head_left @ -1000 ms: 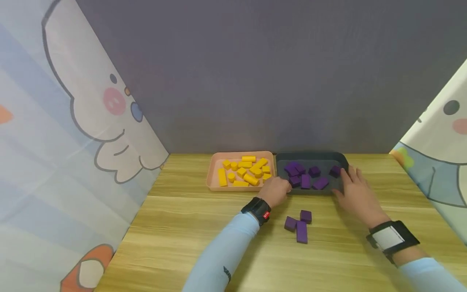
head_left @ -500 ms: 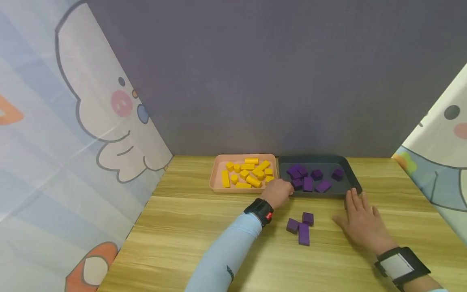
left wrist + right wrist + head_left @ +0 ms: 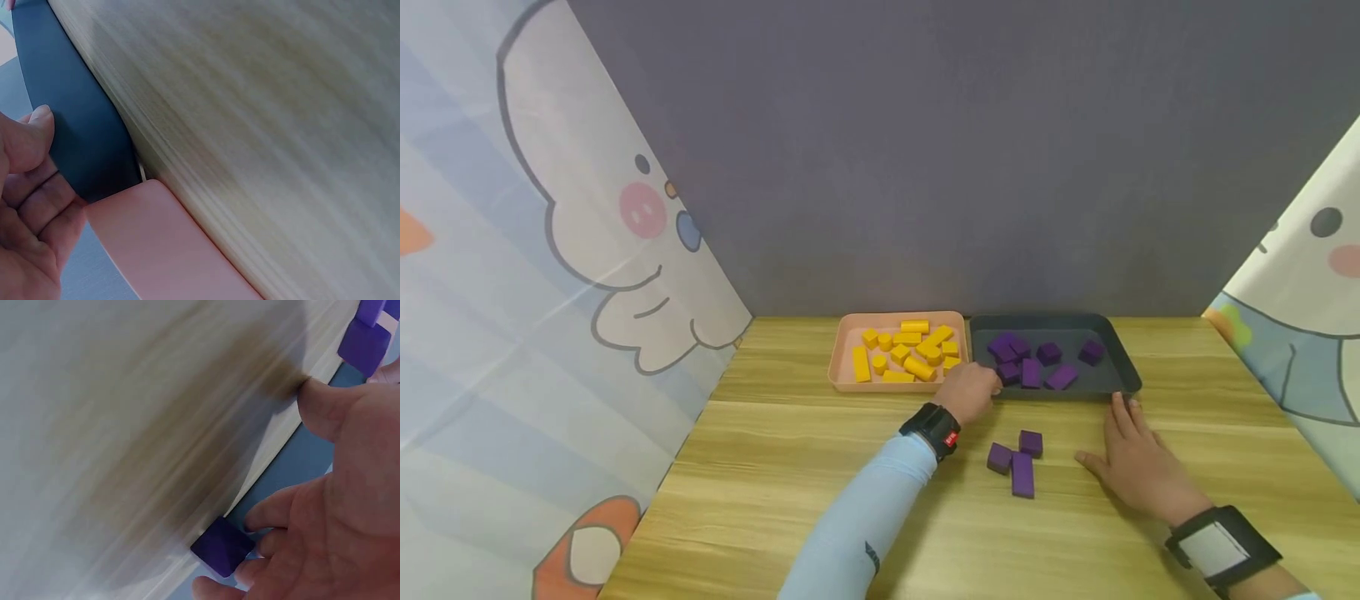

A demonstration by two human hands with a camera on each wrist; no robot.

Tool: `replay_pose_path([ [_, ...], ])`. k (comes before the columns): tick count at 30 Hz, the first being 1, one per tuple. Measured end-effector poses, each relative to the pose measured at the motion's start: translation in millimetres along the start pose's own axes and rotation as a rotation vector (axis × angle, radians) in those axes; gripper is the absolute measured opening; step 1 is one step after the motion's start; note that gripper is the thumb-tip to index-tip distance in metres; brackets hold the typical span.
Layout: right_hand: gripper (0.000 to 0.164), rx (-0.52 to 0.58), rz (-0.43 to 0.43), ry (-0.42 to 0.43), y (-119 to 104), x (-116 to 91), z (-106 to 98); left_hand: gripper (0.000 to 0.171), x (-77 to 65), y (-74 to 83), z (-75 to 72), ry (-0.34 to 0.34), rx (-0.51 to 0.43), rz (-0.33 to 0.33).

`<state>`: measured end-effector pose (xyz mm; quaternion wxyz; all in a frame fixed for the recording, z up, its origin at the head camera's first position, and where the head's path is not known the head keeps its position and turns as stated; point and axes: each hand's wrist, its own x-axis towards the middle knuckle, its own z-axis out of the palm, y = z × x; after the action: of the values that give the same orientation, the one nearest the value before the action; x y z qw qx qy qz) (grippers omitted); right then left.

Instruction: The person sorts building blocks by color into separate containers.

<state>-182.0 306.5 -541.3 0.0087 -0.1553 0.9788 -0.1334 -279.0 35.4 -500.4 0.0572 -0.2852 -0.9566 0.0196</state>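
My left hand [image 3: 966, 392] grips the front left corner of a dark tray [image 3: 1097, 391], holding several purple blocks [image 3: 1031, 373]. In the left wrist view the thumb [image 3: 39, 134] lies on the tray's outer wall and the fingers curl behind its rim. At the tray's front right corner, my right hand [image 3: 1146, 471] lies palm down with fingers extended and thumb spread apart. The right wrist view shows a purple cube [image 3: 222, 547] at its fingertips, beside the tray's front wall; the hand hides this cube in the head view.
Left of the dark tray, close against it, stands a pink tray [image 3: 842, 386] with several yellow blocks [image 3: 919, 368]. Two purple cubes [image 3: 999, 458] and a purple rectangular block [image 3: 1022, 475] lie on the wooden table [image 3: 760, 492] in front. A grey panel [image 3: 925, 167] rises behind.
My right hand has moved from the dark tray's right side back toward me, to its front right corner. The left hand keeps its hold on the tray. The blocks stay put.
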Motion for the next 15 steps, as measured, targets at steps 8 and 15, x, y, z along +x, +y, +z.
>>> replay_pose_path([
  [8,0.075,-0.001,-0.066,0.150,-4.5,0.0,-0.8,0.020,-0.4,1.0,-3.1,-0.009,0.003,-0.011],
  [15,0.042,0.006,-0.118,0.334,6.4,9.8,-5.7,0.021,-0.4,0.7,-1.7,0.001,0.003,-0.010],
])
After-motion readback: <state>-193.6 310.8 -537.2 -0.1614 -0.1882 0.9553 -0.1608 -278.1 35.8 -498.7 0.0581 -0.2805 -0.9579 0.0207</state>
